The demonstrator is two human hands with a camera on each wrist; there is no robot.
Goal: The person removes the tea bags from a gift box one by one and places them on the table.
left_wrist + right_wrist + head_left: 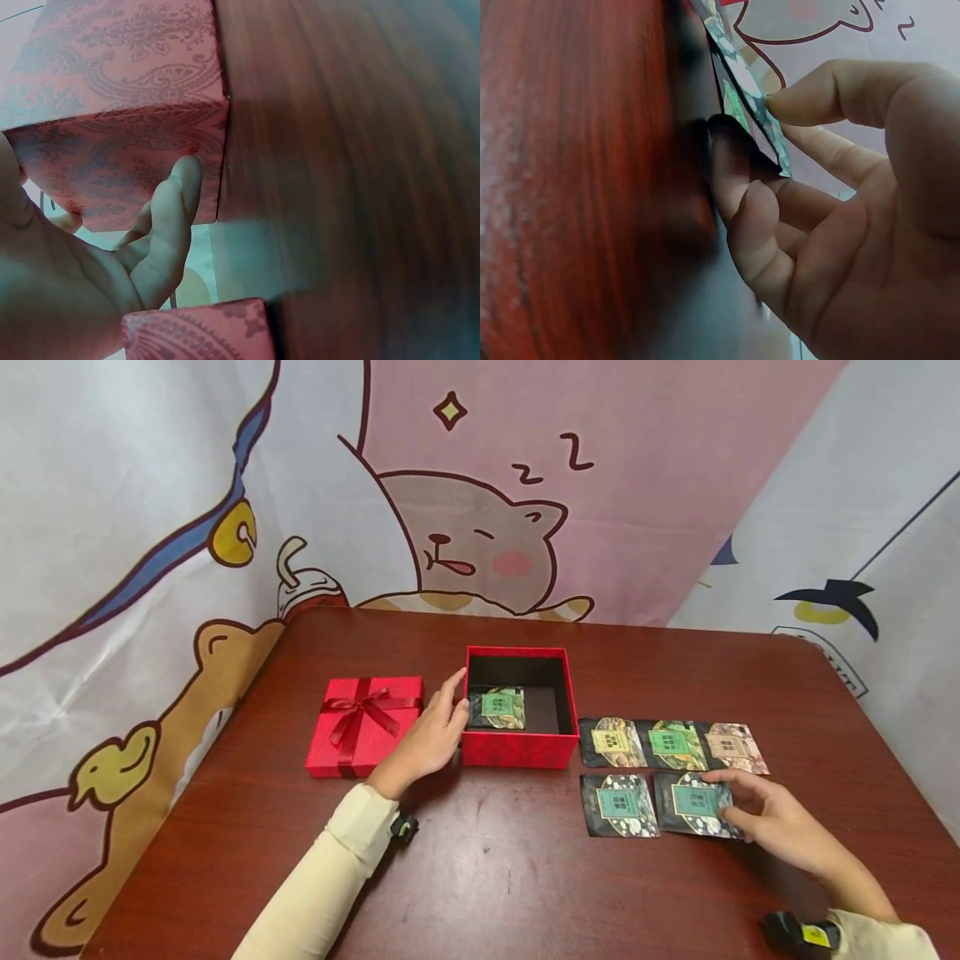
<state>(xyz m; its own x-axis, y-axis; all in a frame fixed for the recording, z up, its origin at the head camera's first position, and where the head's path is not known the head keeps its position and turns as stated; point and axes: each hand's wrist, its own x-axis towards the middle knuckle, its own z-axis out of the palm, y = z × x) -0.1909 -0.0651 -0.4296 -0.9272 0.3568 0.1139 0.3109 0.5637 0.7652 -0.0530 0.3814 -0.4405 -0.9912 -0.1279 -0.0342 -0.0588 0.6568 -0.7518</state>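
An open red box [520, 750] with a dark inside holds one flat green-labelled sachet [498, 707]. Against the box's left wall rests the left hand [431, 735]; its fingers look fairly straight, and the left wrist view shows fingertips on the patterned side. Out to the right, the right hand [776, 818] pinches the right edge of a dark sachet with a teal label [693, 802]. In the right wrist view that sachet [742, 75] is seen edge-on between thumb and fingers, its near edge raised from the table. A similar teal-labelled sachet [618, 806] lies to its left.
Behind the pinched sachet lie a yellow-labelled sachet [612, 742], a green-labelled sachet [672, 743] and a pink-labelled sachet [731, 747] in a row. A red lid with a ribbon bow [367, 727] sits left of the box on the brown table [480, 868]. A printed curtain [637, 510] hangs behind.
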